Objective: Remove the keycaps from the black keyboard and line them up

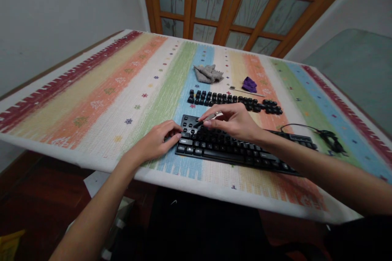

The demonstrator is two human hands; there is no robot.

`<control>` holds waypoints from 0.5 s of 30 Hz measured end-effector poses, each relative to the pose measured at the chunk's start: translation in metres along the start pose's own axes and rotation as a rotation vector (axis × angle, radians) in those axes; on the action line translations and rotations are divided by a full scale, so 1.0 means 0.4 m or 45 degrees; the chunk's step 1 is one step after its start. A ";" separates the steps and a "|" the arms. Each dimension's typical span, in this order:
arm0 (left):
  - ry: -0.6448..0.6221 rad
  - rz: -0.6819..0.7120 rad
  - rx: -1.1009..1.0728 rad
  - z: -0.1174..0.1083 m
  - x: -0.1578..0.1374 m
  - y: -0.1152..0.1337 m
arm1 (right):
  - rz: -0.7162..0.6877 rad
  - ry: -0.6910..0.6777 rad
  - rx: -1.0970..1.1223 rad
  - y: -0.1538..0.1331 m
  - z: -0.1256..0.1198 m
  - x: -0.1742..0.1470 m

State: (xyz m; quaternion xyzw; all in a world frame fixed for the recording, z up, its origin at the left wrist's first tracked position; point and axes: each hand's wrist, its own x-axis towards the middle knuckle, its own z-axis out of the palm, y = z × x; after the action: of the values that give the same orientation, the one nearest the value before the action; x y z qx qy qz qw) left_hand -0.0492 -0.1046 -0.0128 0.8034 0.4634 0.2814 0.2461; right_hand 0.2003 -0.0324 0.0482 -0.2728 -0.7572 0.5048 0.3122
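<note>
A black computer keyboard [223,155] lies near the front edge of the table. Its lower rows still carry keycaps, while bare switch posts show at its upper left. My left hand [159,140] is curled at the keyboard's left edge, with fingers and thumb against it. Above the bare posts, my right hand [234,120] pinches a slim pen-like tool [211,118] with a dark lower part and a silvery upper end. The tool slants down to the left, its tip among the posts. My right hand and forearm hide part of the keyboard.
Removed black keycaps [226,98] lie in rows behind the keyboard. Farther back are a crumpled grey cloth [208,74], a purple cloth [249,85] and a thin stick [248,91]. A bundled black cable [330,140] rests at right on the striped tablecloth [122,102].
</note>
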 end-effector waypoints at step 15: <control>-0.017 -0.012 -0.012 -0.002 0.001 0.005 | 0.124 -0.142 0.066 -0.012 -0.026 -0.009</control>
State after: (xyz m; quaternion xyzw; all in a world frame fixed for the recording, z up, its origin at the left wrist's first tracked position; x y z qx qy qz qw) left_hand -0.0484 -0.1051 -0.0108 0.8021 0.4641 0.2769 0.2542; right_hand 0.2100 -0.0305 0.0551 -0.2726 -0.7460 0.5531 0.2516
